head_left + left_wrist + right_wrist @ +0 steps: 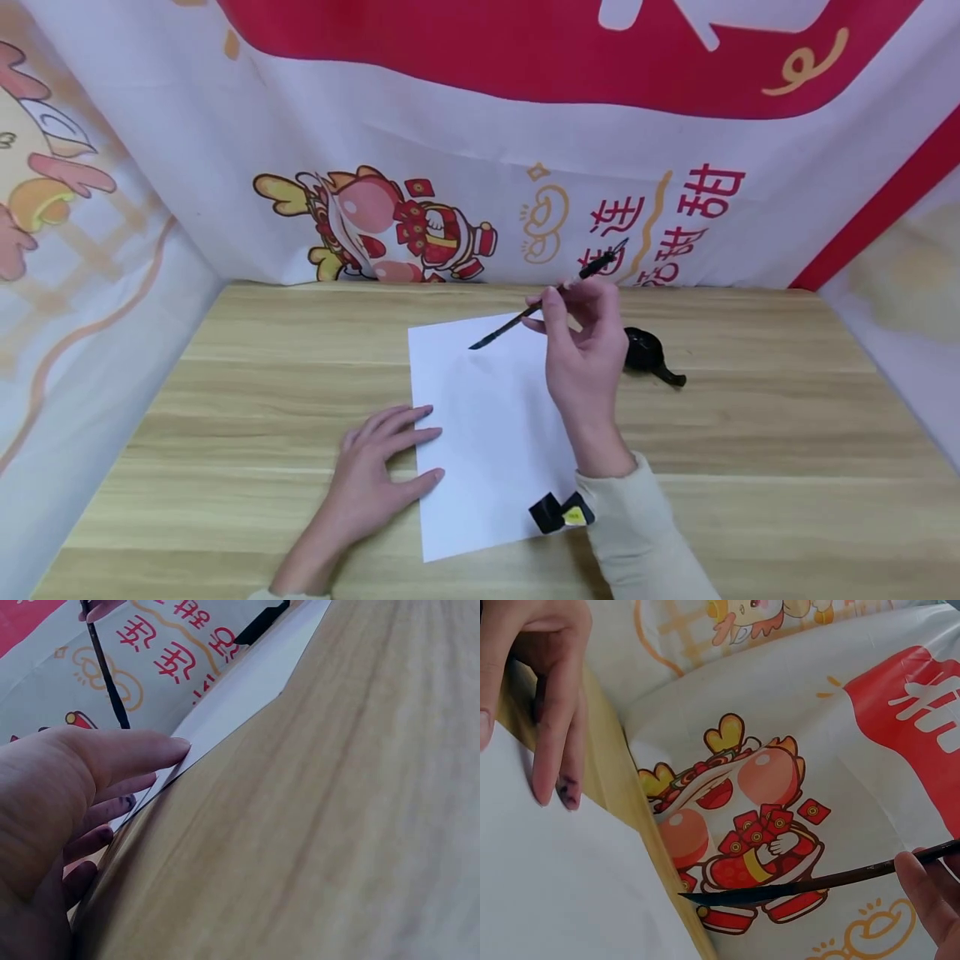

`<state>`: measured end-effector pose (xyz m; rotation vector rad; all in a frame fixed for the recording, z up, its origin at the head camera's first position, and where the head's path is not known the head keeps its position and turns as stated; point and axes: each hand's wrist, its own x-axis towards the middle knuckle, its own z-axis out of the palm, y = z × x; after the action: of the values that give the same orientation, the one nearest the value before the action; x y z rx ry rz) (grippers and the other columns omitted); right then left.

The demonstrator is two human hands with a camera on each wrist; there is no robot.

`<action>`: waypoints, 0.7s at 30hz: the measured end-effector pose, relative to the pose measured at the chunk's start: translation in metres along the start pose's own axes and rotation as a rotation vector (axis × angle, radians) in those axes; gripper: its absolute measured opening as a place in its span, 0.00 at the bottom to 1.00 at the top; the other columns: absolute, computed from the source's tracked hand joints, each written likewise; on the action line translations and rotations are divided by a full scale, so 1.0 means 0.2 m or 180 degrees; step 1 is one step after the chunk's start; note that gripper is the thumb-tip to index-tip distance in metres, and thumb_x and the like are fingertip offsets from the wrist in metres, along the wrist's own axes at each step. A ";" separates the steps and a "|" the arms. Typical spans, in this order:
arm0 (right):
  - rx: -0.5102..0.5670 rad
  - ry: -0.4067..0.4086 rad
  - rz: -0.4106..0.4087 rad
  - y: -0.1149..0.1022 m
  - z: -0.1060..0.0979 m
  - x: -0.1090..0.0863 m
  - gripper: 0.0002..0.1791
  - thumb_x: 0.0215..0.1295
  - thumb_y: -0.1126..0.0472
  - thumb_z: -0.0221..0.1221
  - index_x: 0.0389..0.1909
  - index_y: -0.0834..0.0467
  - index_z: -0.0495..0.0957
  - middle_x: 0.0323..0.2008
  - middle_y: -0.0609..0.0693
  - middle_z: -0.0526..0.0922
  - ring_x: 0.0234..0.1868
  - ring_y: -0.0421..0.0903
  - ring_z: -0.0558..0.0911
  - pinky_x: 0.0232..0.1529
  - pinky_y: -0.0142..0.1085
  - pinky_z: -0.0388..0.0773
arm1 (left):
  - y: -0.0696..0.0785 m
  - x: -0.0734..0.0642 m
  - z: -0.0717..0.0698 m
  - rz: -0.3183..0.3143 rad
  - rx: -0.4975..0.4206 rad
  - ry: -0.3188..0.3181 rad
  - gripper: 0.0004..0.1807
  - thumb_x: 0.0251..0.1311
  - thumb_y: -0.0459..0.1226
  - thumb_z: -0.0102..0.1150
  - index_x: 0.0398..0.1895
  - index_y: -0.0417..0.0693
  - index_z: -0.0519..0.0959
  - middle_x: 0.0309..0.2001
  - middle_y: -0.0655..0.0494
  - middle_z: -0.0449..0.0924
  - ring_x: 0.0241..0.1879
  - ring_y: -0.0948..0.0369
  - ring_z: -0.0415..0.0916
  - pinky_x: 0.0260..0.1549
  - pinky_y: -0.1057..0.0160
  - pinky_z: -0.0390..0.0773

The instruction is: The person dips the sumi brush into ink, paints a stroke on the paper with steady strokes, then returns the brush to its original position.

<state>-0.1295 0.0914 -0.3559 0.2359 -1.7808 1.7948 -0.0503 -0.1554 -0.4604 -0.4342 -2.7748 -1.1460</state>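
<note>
My right hand [588,358] pinches a dark writing brush [517,321] between thumb and fingers, its black tip pointing down and left over the upper part of a white sheet of paper [487,458]. In the right wrist view the brush [832,879] shows a pointed, ink-dark tip, which looks apart from the paper. My left hand [378,471] rests at the paper's left edge with fingers spread, and its fingertips touch the sheet. Dark stains mark some left fingertips [127,802]. The paper carries no visible marks.
A black, glossy dish with a short handle [645,350] sits on the wooden table [750,433] right of the paper, partly behind my right hand. A small black object with a yellow label [562,512] is at the paper's lower right. Printed cloth [465,125] hangs behind the table.
</note>
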 end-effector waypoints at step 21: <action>-0.0083 -0.0046 -0.0047 0.04 0.02 -0.02 0.13 0.81 0.65 0.59 0.55 0.70 0.70 0.47 0.53 0.81 0.49 0.54 0.89 0.45 0.38 0.90 | 0.00 0.00 0.00 -0.0014 -0.0004 -0.0023 0.28 0.52 0.43 0.83 0.59 0.58 0.89 0.73 0.60 0.79 0.78 0.49 0.70 0.65 0.42 0.59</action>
<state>-0.1324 0.0870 -0.3647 0.2515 -1.8068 1.7626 -0.0506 -0.1559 -0.4608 -0.4333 -2.7829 -1.1494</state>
